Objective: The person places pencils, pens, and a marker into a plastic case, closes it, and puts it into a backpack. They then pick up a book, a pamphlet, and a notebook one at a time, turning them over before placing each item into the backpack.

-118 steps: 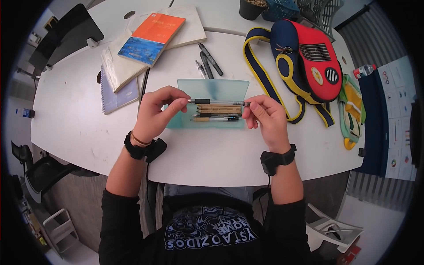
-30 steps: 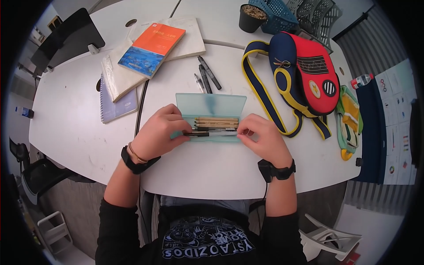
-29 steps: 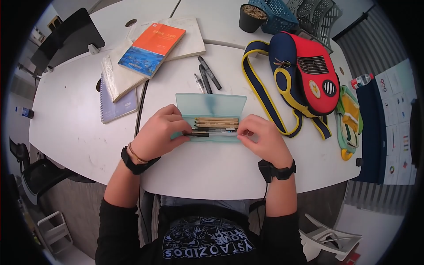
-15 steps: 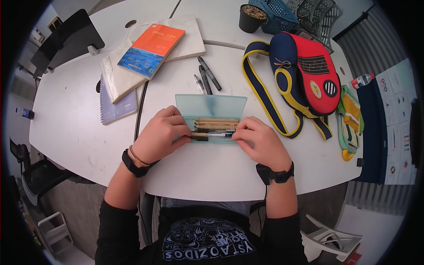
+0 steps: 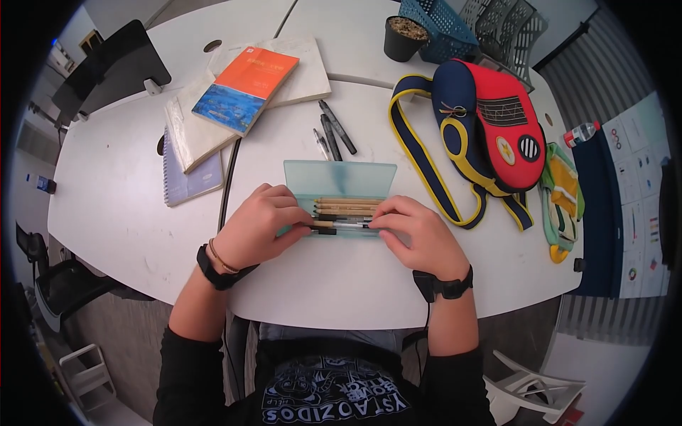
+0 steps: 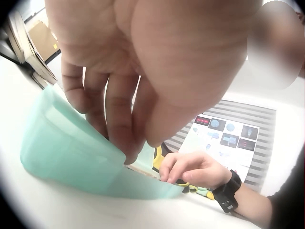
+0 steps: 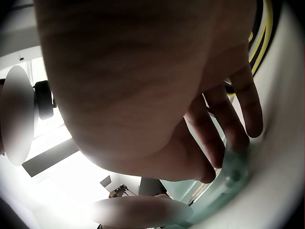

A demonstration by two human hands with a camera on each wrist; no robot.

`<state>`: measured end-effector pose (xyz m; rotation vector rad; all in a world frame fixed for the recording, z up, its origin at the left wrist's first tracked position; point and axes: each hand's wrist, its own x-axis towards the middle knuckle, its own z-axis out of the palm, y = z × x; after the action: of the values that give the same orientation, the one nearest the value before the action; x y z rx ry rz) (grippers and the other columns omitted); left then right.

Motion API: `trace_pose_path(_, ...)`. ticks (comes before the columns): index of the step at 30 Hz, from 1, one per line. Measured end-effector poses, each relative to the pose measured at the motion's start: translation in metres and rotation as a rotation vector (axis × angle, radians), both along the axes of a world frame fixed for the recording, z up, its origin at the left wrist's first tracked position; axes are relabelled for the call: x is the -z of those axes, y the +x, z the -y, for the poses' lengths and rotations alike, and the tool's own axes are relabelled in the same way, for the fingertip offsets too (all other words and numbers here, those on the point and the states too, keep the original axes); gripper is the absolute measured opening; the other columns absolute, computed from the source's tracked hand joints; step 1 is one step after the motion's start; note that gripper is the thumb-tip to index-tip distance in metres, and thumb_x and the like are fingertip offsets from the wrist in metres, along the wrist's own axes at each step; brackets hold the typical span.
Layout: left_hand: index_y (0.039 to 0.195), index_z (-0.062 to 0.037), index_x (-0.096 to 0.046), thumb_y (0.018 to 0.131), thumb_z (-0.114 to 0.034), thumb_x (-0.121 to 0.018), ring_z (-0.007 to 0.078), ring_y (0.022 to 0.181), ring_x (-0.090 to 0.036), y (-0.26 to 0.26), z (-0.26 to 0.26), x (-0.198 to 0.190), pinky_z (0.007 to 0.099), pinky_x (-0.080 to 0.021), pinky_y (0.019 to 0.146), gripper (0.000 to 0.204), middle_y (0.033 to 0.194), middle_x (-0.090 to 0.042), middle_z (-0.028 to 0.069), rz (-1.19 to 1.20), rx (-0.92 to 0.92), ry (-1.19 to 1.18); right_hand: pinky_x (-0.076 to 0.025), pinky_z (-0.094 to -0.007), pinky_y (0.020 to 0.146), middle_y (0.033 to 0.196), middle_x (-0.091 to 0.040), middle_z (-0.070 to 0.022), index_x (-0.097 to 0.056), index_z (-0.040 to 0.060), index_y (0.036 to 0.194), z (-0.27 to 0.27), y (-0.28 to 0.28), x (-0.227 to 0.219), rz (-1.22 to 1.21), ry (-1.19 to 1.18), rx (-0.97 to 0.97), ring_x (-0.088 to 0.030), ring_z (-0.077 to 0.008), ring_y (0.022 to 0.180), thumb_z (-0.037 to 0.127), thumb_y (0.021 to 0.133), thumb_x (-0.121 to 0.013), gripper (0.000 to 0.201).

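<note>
A teal pencil case [image 5: 339, 177] lies with its lid raised. Inside, several wooden pencils [image 5: 347, 206] lie behind a few pens. One pen [image 5: 346, 225] has a tan grip and a pale barrel; at the front is a black-gripped pen [image 5: 326, 231]. My left hand [image 5: 261, 226] has its fingertips at the pens' left ends, thumb and index close together in the left wrist view; I cannot tell whether they pinch a pen. My right hand [image 5: 420, 234] reaches over the right end, index fingertip at the tan-gripped pen. Its fingers [image 7: 209, 131] look extended and spread in the right wrist view.
Beyond the case lie more loose pens [image 5: 334, 131]. Books [image 5: 245, 89] and a spiral notebook [image 5: 190, 170] sit at the left. A red and navy backpack [image 5: 490, 128] with a loose strap fills the right, near a potted plant [image 5: 403, 41] and a blue basket [image 5: 444, 35].
Both hands held a pen above the case earlier, then lowered it to the front of the case. The black-gripped pen now lies there, and the right fingertips have shifted slightly left.
</note>
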<state>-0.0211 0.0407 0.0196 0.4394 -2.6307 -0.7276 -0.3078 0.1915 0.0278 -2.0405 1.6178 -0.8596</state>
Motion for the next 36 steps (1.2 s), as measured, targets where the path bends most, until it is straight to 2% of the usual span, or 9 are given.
trace_pose_path(5, 0.095, -0.0033, -0.077, 0.083, -0.001, -0.081, 0.0282, 0.083, -0.067, 0.001, 0.008, 0.000, 0.0391, -0.053, 0.077, 0.013, 0.083, -0.069, 0.0099, -0.112, -0.019, 0.027, -0.058, -0.0378, 0.083, 0.105, -0.071, -0.0071, -0.077, 0.0028, 0.098, 0.000, -0.004, -0.003, -0.025, 0.008, -0.006, -0.070, -0.0281, 0.097, 0.002, 0.086, -0.072, 0.013)
trace_pose_path(10, 0.095, 0.0000, -0.076, 0.087, 0.002, -0.078, 0.0259, 0.072, -0.065, 0.011, 0.020, 0.002, 0.0341, -0.052, 0.066, 0.009, 0.077, -0.064, 0.0092, -0.158, -0.334, 0.048, -0.057, -0.0317, 0.074, 0.105, -0.071, -0.0075, -0.076, 0.0015, 0.100, 0.000, -0.010, -0.007, 0.100, -0.074, 0.154, -0.071, -0.0236, 0.086, -0.002, 0.091, -0.071, 0.011)
trace_pose_path(15, 0.113, -0.0092, -0.076, 0.081, 0.003, -0.079, 0.0317, 0.110, -0.062, 0.016, 0.020, 0.004, 0.0401, -0.053, 0.099, 0.034, 0.123, -0.061, 0.0135, 0.005, -0.169, 0.167, -0.056, -0.0300, 0.074, 0.107, -0.071, -0.0082, -0.075, 0.0005, 0.106, 0.009, -0.023, 0.012, 0.177, -0.126, 0.311, -0.071, -0.0195, 0.087, -0.005, 0.095, -0.065, 0.015)
trace_pose_path(19, 0.118, -0.0087, -0.075, 0.081, 0.004, -0.076, 0.0329, 0.112, -0.065, 0.013, 0.017, 0.002, 0.0411, -0.055, 0.098, 0.039, 0.119, -0.065, 0.0137, -0.052, -0.123, 0.132, -0.056, -0.0297, 0.079, 0.109, -0.072, -0.0090, -0.074, 0.0008, 0.113, 0.014, -0.023, 0.021, 0.328, -0.053, 0.395, -0.071, -0.0184, 0.093, -0.005, 0.099, -0.061, 0.020)
trace_pose_path(24, 0.117, -0.0030, -0.071, 0.083, 0.001, -0.070, 0.0394, 0.108, -0.067, 0.018, 0.020, 0.002, 0.0431, -0.055, 0.099, 0.035, 0.111, -0.069, 0.0176, -0.049, -0.084, 0.250, -0.053, -0.0264, 0.086, 0.109, -0.070, -0.0098, -0.072, -0.0014, 0.119, 0.041, -0.016, -0.037, 0.297, -0.014, 0.289, -0.069, -0.0151, 0.100, 0.001, 0.104, -0.057, 0.021)
trace_pose_path(26, 0.117, -0.0023, -0.069, 0.082, 0.000, -0.071, 0.0396, 0.109, -0.067, 0.021, 0.022, -0.002, 0.0435, -0.055, 0.099, 0.035, 0.112, -0.069, 0.0179, -0.029, -0.062, 0.235, -0.054, -0.0308, 0.087, 0.106, -0.072, -0.0128, -0.073, -0.0021, 0.120, 0.079, -0.003, -0.072, 0.167, 0.029, 0.161, -0.069, -0.0191, 0.102, 0.009, 0.108, -0.056, 0.024)
trace_pose_path(28, 0.118, -0.0026, -0.069, 0.083, -0.001, -0.072, 0.0380, 0.107, -0.068, 0.021, 0.022, 0.001, 0.0436, -0.055, 0.099, 0.035, 0.113, -0.070, 0.0179, -0.026, -0.053, 0.213, -0.055, -0.0373, 0.091, 0.108, -0.075, -0.0167, -0.074, 0.0000, 0.121, 0.129, 0.002, -0.066, -0.009, 0.047, -0.059, -0.071, -0.0279, 0.103, 0.019, 0.109, -0.055, 0.029)
trace_pose_path(30, 0.119, -0.0035, -0.069, 0.082, 0.000, -0.074, 0.0323, 0.106, -0.069, 0.021, 0.023, 0.003, 0.0407, -0.056, 0.096, 0.037, 0.112, -0.070, 0.0151, -0.010, -0.067, 0.209, -0.055, -0.0424, 0.096, 0.112, -0.076, -0.0179, -0.076, 0.0053, 0.121, 0.171, 0.017, -0.055, -0.406, 0.214, -0.236, -0.071, -0.0358, 0.105, 0.024, 0.106, -0.057, 0.031)
trace_pose_path(36, 0.118, -0.0042, -0.069, 0.084, -0.002, -0.074, 0.0336, 0.107, -0.068, 0.023, 0.024, 0.002, 0.0423, -0.056, 0.098, 0.035, 0.113, -0.070, 0.0158, -0.024, -0.057, 0.277, -0.060, -0.0475, 0.086, 0.101, -0.079, -0.0166, -0.080, 0.0099, 0.106, 0.217, 0.058, -0.024, -0.672, 0.474, -0.245, -0.075, -0.0359, 0.097, 0.018, 0.096, -0.062, 0.023)
